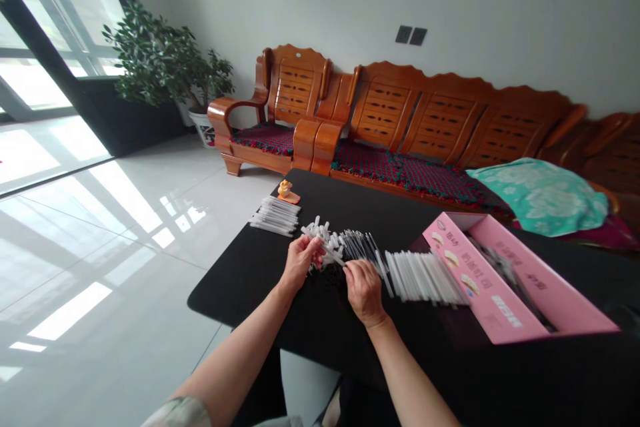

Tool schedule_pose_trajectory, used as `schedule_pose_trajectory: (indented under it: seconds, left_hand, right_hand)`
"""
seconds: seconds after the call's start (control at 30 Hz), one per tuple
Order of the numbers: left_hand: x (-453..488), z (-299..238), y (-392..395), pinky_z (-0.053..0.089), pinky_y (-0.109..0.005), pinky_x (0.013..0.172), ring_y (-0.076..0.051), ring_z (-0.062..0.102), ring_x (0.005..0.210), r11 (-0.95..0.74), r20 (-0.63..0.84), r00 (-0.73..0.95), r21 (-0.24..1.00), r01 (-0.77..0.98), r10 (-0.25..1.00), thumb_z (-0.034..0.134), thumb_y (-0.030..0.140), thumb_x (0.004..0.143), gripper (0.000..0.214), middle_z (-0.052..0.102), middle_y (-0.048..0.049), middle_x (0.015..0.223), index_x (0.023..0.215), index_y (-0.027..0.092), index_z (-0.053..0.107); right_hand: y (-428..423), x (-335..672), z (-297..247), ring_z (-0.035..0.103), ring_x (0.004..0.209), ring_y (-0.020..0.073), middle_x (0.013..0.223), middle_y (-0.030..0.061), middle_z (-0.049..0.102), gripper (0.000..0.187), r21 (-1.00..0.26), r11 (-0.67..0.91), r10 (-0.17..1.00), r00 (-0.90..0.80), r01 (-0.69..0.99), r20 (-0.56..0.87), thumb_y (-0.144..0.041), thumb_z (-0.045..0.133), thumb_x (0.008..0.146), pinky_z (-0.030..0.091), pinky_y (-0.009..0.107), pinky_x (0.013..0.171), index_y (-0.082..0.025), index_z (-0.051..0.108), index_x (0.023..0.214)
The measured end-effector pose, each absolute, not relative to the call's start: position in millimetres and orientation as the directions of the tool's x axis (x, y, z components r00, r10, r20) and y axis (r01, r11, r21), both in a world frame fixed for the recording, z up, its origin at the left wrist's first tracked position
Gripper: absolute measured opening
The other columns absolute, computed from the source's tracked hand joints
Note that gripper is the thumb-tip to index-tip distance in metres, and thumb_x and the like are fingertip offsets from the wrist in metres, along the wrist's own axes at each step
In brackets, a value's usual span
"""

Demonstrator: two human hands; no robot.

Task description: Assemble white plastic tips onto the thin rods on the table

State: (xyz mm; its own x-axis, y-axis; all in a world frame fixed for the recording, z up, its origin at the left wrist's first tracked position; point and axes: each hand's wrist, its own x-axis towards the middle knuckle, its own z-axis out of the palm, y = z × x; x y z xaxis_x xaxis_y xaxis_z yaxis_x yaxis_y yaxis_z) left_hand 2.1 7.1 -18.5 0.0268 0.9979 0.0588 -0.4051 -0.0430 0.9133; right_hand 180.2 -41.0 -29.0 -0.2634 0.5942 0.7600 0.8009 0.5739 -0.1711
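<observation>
Between my two hands a slim translucent pen barrel (pixel 332 253) is held at a slant over the table. My left hand (pixel 301 260) pinches its upper left end, and the fingers of my right hand (pixel 364 288) close on its lower right end. Just behind them lies a heap of white pen caps (pixel 320 229). Small black pieces (pixel 332 276), too small to name, sit below the barrel. To the right are dark thin pen refills (pixel 364 247), followed by a row of clear empty-looking pen tubes (pixel 424 277). A stack of whitish pens (pixel 275 215) rests at the table's left.
A long pink box (pixel 505 293), open on top with dark contents, stands on the right of the black table (pixel 240 287). A small yellow duck figure (pixel 285 189) sits near the far left edge. Beyond are a wooden sofa (pixel 430 113) and a potted plant (pixel 155 60).
</observation>
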Motion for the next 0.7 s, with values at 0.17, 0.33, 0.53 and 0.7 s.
schedule_pose_trajectory:
  seconds: [0.17, 0.33, 0.53, 0.7]
  left_hand:
    - [2.7, -17.5, 6.0, 0.044, -0.02, 0.039, -0.009, 0.054, 0.045, -0.04, 0.057, 0.028, 0.912, -0.409, 0.998, 0.071, 0.05, 0.078, 0.039, 0.066, -0.0022, 0.064, 0.081, 0.012, 0.063]
    - [3.9, -15.3, 5.4, 0.045, -0.021, 0.039, -0.01, 0.054, 0.045, -0.035, 0.048, 0.022, 0.913, -0.407, 0.999, 0.072, 0.051, 0.077, 0.04, 0.066, -0.0022, 0.064, 0.08, 0.012, 0.063]
    - [3.1, -14.4, 5.8, 0.047, -0.022, 0.04, -0.01, 0.055, 0.045, -0.021, 0.032, 0.02, 0.909, -0.417, 0.999, 0.073, 0.05, 0.076, 0.04, 0.065, -0.0018, 0.062, 0.079, 0.012, 0.063]
    - [2.9, -14.1, 6.0, 0.046, -0.021, 0.04, -0.01, 0.055, 0.044, -0.028, 0.037, 0.013, 0.905, -0.425, 0.999, 0.073, 0.05, 0.075, 0.04, 0.065, -0.0018, 0.061, 0.078, 0.012, 0.062]
  right_hand:
    - [-41.1, 180.1, -28.1, 0.059, 0.086, 0.0216, 0.087, 0.0082, 0.064, 0.013, -0.19, 0.572, 0.596, -0.245, 0.798, 0.765, -0.015, 0.047, 0.096, 0.05, 0.039, 0.081, -0.017, 0.06, 0.098]
    - [-41.2, 180.4, -28.6, 0.058, 0.087, 0.0219, 0.088, 0.0087, 0.065, 0.014, -0.203, 0.578, 0.587, -0.23, 0.79, 0.776, -0.015, 0.047, 0.096, 0.05, 0.04, 0.082, -0.017, 0.061, 0.098]
    - [-42.2, 180.6, -26.6, 0.058, 0.086, 0.0219, 0.088, 0.0086, 0.064, 0.01, -0.22, 0.578, 0.601, -0.228, 0.785, 0.766, -0.018, 0.053, 0.094, 0.05, 0.04, 0.083, -0.016, 0.061, 0.1]
    - [-42.8, 179.5, -25.2, 0.058, 0.084, 0.0216, 0.085, 0.0088, 0.065, 0.014, -0.188, 0.574, 0.62, -0.274, 0.797, 0.735, -0.015, 0.048, 0.096, 0.048, 0.038, 0.08, -0.015, 0.061, 0.096]
